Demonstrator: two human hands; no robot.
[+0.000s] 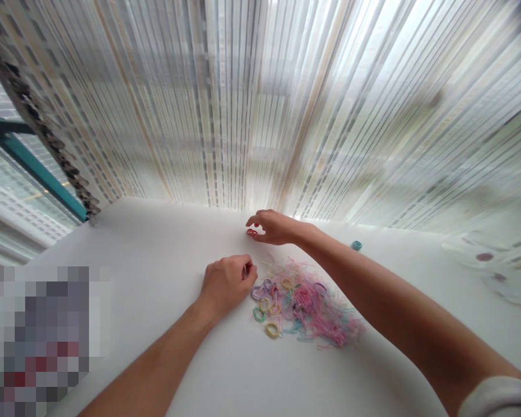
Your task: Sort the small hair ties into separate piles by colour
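Note:
On the white surface lies a loose pile of small elastic bands (308, 301), pink, pale blue and clear. Several hair ties lie at its left side, among them a yellow hair tie (272, 330), a green hair tie (259, 314) and a purple hair tie (257, 292). My left hand (228, 281) rests just left of the pile, fingers curled and pinched; what it may hold is hidden. Farther back, my right hand (272, 227) has thumb and fingers apart around red hair ties (252, 232), which sit on the surface at the fingertips.
A teal coiled hair tie (356, 245) lies beyond my right forearm. Striped sheer curtain (226, 116) hangs along the back edge of the white surface (147, 243). At the left are a teal window frame (52, 179) and a blurred-out area (43, 341).

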